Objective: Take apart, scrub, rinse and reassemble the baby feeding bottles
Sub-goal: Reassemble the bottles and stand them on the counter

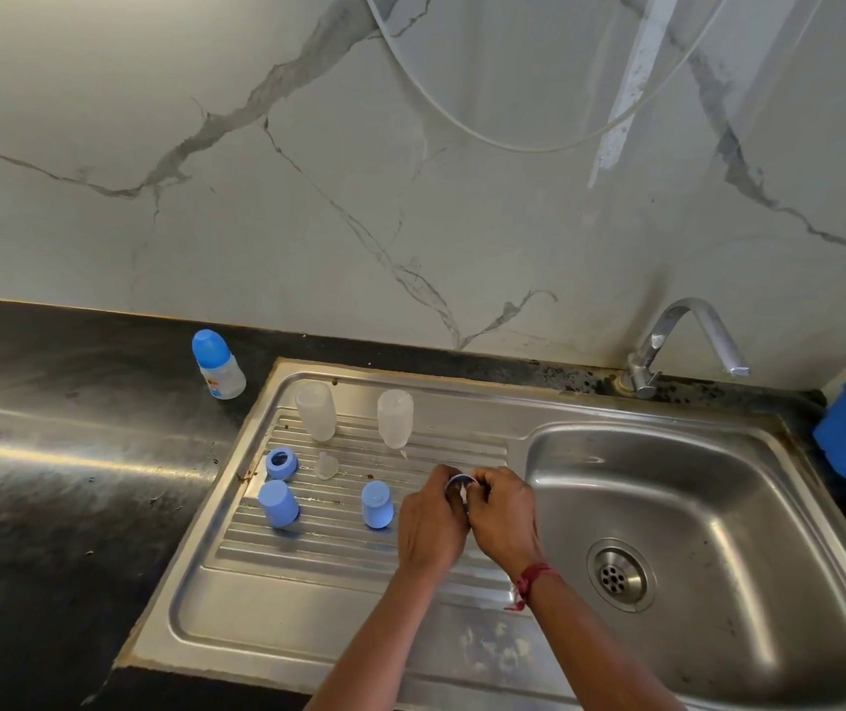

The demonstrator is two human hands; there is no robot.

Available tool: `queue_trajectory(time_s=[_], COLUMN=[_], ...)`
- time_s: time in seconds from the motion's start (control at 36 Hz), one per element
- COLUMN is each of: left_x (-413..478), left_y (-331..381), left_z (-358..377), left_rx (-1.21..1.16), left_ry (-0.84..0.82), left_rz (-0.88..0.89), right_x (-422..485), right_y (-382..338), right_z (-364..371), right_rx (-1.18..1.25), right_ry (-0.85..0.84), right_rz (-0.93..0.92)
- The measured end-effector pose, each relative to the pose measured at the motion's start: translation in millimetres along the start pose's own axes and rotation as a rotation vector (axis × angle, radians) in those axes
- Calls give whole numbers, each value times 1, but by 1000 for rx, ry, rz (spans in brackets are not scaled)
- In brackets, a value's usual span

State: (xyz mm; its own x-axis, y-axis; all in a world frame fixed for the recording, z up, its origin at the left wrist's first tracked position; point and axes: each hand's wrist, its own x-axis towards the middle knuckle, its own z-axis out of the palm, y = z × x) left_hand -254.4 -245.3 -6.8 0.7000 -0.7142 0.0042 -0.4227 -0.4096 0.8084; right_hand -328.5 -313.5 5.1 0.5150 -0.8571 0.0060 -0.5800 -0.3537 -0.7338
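Fingers (442, 478) of the left hand (431, 526) and right hand (505, 520) curl together, pinching a blue screw ring (458, 480) over the ribbed drainboard (339, 549). Left of them stand two blue caps (377, 505) and, farther back, two clear bottle bodies (316, 410).

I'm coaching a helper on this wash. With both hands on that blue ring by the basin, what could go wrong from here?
The left hand and right hand pinch the blue ring close to the basin; a slip could send it toward the open drain. The loose teat lies on the drainboard near brown specks and might pick up dirt.
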Motion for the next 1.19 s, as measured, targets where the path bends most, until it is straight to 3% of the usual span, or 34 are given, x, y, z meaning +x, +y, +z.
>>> queue_trajectory(time_s=[0.08,0.22,0.5,0.61,0.67,0.83,0.89,1.0,1.19], left_x=[1,-1,-22,-31,-36,-42,-42,-42,-16], left_y=[1,-3,-12,-17,-18,-1,7,23,35], left_z=[-3,-10,-11,-11,-10,-10,-10,-9,-29], left_rx=[-64,-391,-179,-207,-300,-915,-1023,-1008,-1070], left_ry=[-64,-193,-78,-82,-103,-198,-181,-87,79], left_rz=[-82,-260,-152,-218,-275,-524,-572,-574,-540], right_x=[-1,-3,-31,-46,-49,-54,-52,-46,-20], right_y=[1,1,7,12,14,18,21,17,14], right_z=[0,-9,1,4,1,-8,-11,-22,-39], right_rx=[57,280,200,241,234,248,253,321,496], right_ry=[-11,-121,-99,-83,-82,84,97,23,-47], right_rz=[46,158,145,180,185,104,60,-6,54])
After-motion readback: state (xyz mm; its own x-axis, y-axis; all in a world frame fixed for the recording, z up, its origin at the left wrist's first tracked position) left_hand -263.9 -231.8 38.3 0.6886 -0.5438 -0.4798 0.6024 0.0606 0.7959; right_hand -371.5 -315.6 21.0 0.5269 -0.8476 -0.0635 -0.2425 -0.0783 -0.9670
